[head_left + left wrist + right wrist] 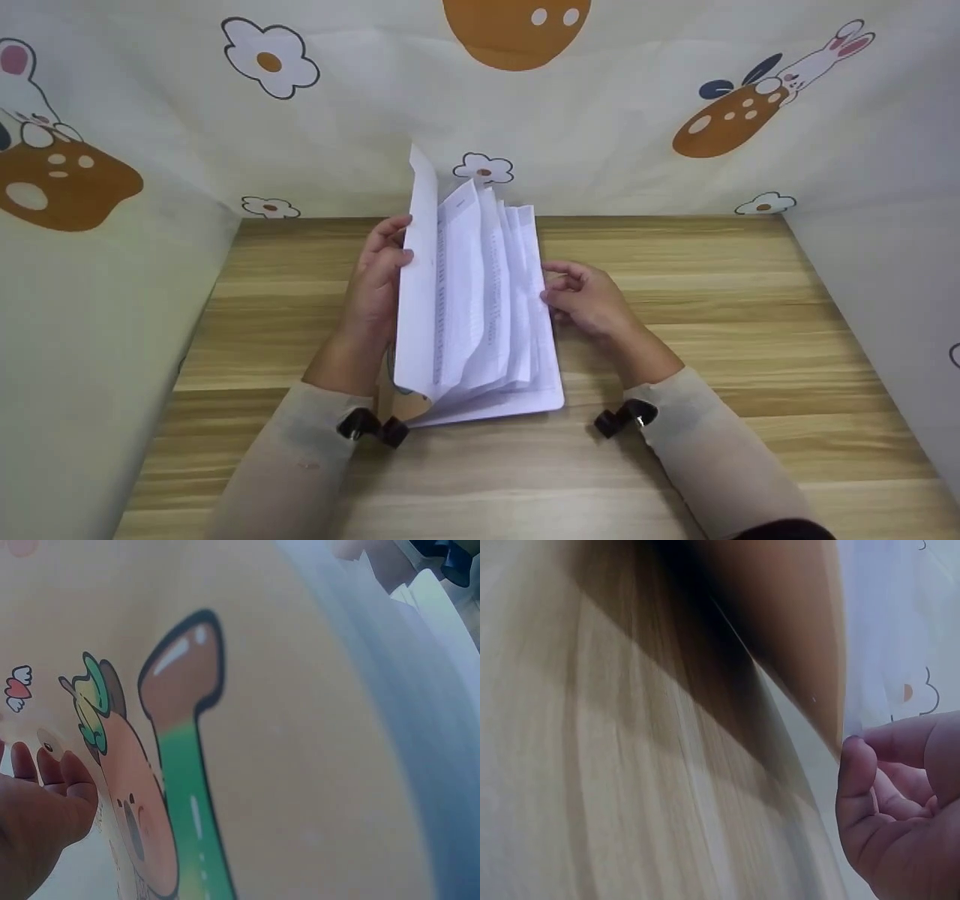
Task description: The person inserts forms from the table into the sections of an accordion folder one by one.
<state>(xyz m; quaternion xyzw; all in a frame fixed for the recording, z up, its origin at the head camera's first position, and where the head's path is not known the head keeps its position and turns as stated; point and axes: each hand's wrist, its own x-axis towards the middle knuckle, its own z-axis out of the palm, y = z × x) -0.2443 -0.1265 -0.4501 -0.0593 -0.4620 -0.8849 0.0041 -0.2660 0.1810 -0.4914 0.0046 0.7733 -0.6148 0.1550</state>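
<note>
A notebook (461, 300) stands partly open in the head view, its white pages fanned out and marked with rows of small dark text. My left hand (375, 285) grips the raised cover on the left, with the thumb over its inner side. The left wrist view shows the outside of that tan cover (300, 727), printed with cartoon figures; the fingers there are bent against it. At the opposite side, my right hand (589, 296) pinches the right edge between thumb and fingers. Up close in the right wrist view, a brown cover surface (795, 630) meets those fingertips (859, 757).
The notebook is over a wood-grain table (697, 315). A pale cloth wall (600, 127) with printed flowers and rabbits rises behind the table, with more pale cloth at both sides. Black wrist mounts (626, 416) sit on both sleeves.
</note>
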